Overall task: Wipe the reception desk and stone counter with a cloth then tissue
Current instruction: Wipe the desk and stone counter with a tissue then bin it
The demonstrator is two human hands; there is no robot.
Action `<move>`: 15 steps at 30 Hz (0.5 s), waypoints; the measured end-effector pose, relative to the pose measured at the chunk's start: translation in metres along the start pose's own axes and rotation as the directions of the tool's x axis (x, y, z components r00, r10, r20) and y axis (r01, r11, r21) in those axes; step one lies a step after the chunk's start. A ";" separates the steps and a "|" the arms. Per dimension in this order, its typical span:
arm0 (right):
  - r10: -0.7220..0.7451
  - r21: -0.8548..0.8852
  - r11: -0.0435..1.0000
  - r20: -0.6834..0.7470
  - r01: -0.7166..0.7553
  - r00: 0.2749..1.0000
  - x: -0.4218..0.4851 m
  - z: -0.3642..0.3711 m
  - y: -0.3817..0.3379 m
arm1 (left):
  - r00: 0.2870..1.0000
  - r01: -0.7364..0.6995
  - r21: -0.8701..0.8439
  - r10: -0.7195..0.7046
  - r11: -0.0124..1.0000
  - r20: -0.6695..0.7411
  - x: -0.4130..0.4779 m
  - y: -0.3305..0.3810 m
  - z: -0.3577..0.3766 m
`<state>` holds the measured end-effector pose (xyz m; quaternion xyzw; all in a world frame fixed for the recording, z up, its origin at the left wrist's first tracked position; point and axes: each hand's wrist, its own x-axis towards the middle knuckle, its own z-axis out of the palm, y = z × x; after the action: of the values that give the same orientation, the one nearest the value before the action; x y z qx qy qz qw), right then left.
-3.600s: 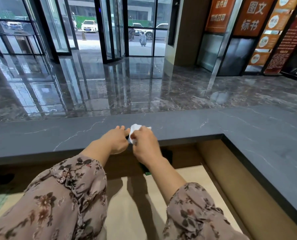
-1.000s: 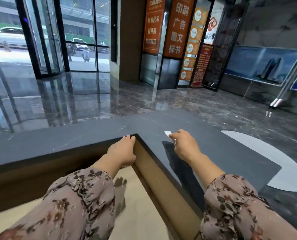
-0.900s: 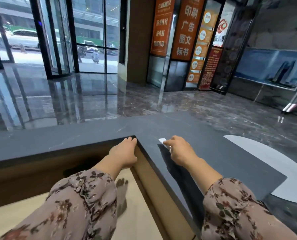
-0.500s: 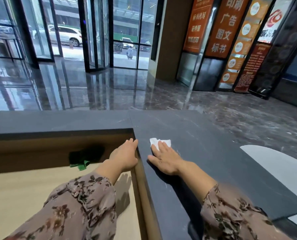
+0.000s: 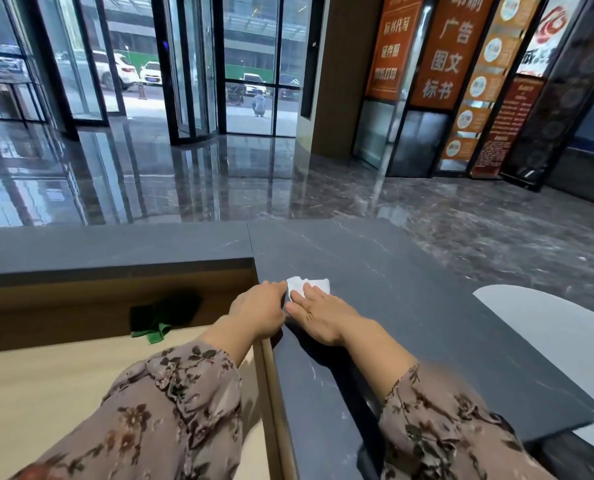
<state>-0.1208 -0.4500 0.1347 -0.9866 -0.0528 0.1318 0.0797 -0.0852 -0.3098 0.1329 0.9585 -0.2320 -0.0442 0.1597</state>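
Presses the white tissue onto the stone counter near its inner corner with the straight fingers of the right hand. Rests the left hand, fingers relaxed, on the counter edge just beside the tissue.

Seen from one wide-angle camera at head height, just behind the inner corner of the stone counter, facing forward and tilted down. Close over the sleeves at the bottom edge, with the left hand and right hand near mid-frame and the desk at lower left. Farther off, out across the glossy floor toward the glass doors and the signs along the top.
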 end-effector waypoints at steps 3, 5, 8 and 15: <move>0.017 -0.038 0.999 -0.008 -0.017 1.000 0.003 0.000 0.006 | 0.999 0.020 0.009 -0.021 1.000 0.046 -0.003 -0.001 -0.001; 0.026 -0.046 0.999 -0.017 -0.026 1.000 0.009 -0.001 0.009 | 0.997 0.038 0.015 -0.039 0.999 0.063 -0.003 -0.002 0.000; -0.002 0.063 0.998 0.032 0.000 0.999 0.012 -0.011 0.015 | 0.995 0.063 0.014 -0.064 0.998 0.078 -0.001 0.000 -0.001; -0.127 0.266 0.951 -0.130 0.158 0.983 0.012 -0.032 0.058 | 0.976 0.205 -0.005 -0.204 0.979 0.075 0.007 0.014 -0.002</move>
<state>-0.0955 -0.5105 0.1524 -0.9653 -0.1008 0.0766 0.2284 -0.0850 -0.3241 0.1389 0.9739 -0.1375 -0.0976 0.1517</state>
